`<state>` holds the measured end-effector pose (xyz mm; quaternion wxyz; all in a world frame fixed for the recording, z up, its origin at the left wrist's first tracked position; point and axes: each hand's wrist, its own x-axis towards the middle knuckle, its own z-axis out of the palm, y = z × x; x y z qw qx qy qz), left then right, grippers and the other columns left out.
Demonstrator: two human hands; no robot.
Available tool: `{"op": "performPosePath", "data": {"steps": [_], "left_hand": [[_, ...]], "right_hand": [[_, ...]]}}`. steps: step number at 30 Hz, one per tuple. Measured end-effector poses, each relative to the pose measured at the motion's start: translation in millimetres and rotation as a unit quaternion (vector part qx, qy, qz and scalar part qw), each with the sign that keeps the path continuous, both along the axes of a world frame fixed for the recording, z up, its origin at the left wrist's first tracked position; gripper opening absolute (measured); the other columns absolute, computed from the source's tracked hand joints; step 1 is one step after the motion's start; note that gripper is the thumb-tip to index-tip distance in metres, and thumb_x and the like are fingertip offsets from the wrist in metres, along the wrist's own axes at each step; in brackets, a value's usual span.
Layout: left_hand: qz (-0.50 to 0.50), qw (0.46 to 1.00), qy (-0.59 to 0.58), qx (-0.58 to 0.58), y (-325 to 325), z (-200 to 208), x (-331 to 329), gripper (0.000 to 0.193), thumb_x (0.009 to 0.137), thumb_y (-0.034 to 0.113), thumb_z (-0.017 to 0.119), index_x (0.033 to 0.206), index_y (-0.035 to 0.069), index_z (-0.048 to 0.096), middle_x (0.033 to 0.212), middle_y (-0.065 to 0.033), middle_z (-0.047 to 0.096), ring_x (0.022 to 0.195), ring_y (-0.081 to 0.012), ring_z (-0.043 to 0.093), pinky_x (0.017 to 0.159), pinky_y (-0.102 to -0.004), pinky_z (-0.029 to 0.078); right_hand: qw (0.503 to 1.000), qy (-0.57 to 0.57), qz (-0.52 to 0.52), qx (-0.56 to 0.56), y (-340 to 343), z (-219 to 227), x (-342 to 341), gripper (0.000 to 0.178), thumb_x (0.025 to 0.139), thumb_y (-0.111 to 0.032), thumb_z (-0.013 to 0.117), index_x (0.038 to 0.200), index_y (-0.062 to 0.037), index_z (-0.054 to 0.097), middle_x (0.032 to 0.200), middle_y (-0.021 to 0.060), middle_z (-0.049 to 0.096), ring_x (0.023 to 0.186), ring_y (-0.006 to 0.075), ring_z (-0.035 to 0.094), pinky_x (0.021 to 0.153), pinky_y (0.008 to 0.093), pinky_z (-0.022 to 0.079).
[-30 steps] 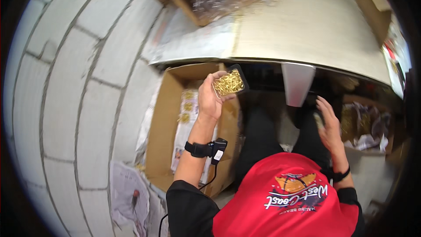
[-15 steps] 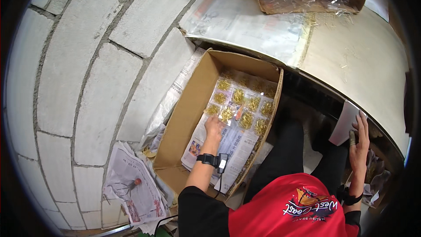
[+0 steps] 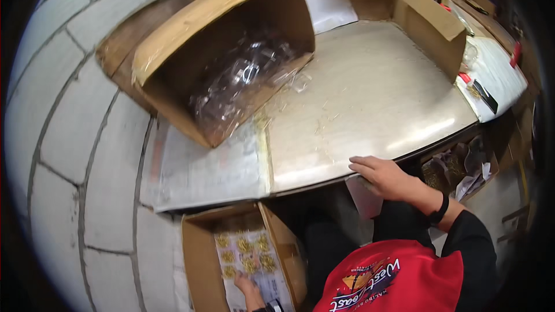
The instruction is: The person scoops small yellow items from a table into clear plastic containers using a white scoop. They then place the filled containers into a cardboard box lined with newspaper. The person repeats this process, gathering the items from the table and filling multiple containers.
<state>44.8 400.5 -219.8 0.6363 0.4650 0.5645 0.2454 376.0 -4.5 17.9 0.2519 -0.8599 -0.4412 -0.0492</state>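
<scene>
My left hand [image 3: 247,285] is down inside an open cardboard box [image 3: 199,257] at the lower middle. Its fingers are curled together at the edge of a clear packet of thin gold pieces [image 3: 250,264]. Similar packets lie in rows around it, on newspaper [image 3: 269,285] lining the box. My right hand [image 3: 378,176] rests at the front edge of the worktable with its fingers stretched out and nothing gripped in them. Just below that palm a white sheet or card [image 3: 364,197] hangs at the table edge; its upper end is partly hidden by the hand.
On the worktable [image 3: 370,104] lie scattered gold pieces. A tipped cardboard box [image 3: 219,17] holding many clear plastic bags stands at its left. Cardboard flaps [image 3: 430,34] rise at the back. A box of scraps [image 3: 462,164] stands right, below the table. A block wall [image 3: 75,133] borders the left.
My view has swung up and right, showing more of the worktable. The left hand stays by the packets in the box. My right hand now lies across the table edge, above the white sheet.
</scene>
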Motion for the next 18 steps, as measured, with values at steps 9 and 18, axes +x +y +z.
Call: {"op": "performPosePath", "data": {"steps": [9, 18], "left_hand": [[-0.198, 0.902, 0.178, 0.34, -28.0, 117.7, 24.5, 0.018, 0.085, 0.006, 0.057, 0.098, -0.003, 0.066, 0.095, -0.0154, 0.066, 0.088, -0.0258, 0.063, 0.081, -0.0331, 0.048], [-0.508, 0.645, -0.004, 0.57, -73.0, 235.8, 311.0, 0.021, 0.081, 0.001, 0.055, 0.1, -0.003, 0.061, 0.107, -0.0195, 0.061, 0.103, -0.0358, 0.057, 0.091, -0.0395, 0.045]], "right_hand": [[0.994, 0.043, -0.078, -0.061, 12.9, -22.8, 197.0, 0.027, 0.076, -0.005, 0.055, 0.103, 0.0014, 0.058, 0.107, 0.0189, 0.059, 0.098, 0.0357, 0.057, 0.084, 0.0409, 0.047], [0.955, -0.039, -0.281, -0.086, 84.0, -81.9, 404.1, 0.029, 0.075, -0.006, 0.051, 0.1, -0.0018, 0.063, 0.112, 0.0144, 0.059, 0.102, 0.0344, 0.056, 0.089, 0.0392, 0.047]]}}
